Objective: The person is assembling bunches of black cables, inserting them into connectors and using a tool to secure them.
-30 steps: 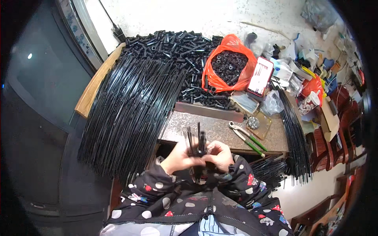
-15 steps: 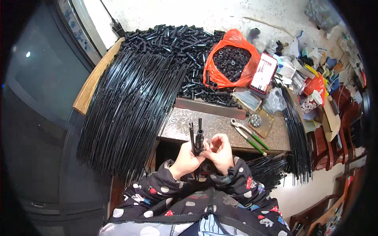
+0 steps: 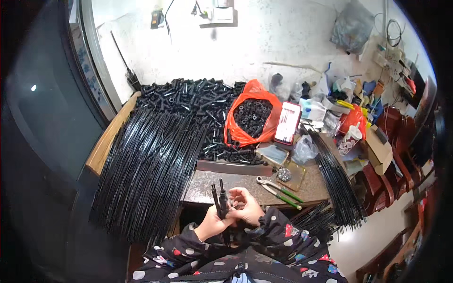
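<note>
Above the near edge of the table, my left hand (image 3: 211,224) is closed around a few thin black rods (image 3: 215,198) and a black tubular plastic fitting (image 3: 223,200). They stand roughly upright, their tops rising past my fingers and their lower ends running down below the hand. My right hand (image 3: 249,209) meets it from the right, fingers curled in a pinch and thumb against the fitting's lower side. What lies between those right fingertips is too small and too covered to make out.
A large sheaf of black rods (image 3: 146,179) covers the left side, with black tubular parts (image 3: 184,96) heaped behind. An orange bag (image 3: 231,123) holds small black toothed pieces. Nearer right are a phone (image 3: 287,123), green-handled pincers (image 3: 278,191), a shiny metal cluster (image 3: 284,174) and more rods (image 3: 337,174).
The head view has tilted up, so the table and both hands appear lower and further left, with more wall showing. My grip on the rods and fitting looks much the same.
</note>
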{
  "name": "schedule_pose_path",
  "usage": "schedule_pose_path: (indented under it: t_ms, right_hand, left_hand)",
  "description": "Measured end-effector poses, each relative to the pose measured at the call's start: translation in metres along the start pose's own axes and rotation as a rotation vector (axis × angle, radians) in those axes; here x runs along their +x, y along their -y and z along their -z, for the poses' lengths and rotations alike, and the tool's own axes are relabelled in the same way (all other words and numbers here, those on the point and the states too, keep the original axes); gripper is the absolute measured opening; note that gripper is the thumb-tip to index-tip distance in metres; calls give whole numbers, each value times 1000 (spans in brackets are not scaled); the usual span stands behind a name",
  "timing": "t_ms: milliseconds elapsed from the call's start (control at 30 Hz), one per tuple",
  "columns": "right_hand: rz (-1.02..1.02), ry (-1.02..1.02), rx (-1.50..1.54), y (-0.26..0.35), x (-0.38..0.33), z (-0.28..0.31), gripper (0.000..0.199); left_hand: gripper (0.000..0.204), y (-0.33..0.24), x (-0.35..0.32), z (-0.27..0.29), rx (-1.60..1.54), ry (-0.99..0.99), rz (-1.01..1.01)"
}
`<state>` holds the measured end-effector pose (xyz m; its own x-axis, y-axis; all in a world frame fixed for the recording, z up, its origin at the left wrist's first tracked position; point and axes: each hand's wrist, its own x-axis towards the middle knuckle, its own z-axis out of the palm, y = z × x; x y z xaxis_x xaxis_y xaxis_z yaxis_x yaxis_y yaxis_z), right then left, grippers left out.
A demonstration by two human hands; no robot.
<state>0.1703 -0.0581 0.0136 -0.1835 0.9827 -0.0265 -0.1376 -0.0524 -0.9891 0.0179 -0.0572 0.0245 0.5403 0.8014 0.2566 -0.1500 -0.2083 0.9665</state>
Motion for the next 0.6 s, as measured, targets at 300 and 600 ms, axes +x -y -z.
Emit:
schedule_pose_path:
  t_ms: [300, 600]
  right_hand:
    - [422, -250, -430, 28, -17, -8, 66]
    - [1005, -252, -972, 94, -57, -15, 27]
  left_hand:
    - [20, -9, 5, -3, -180, 8, 116]
    - [16, -82, 18, -3, 49, 45, -141]
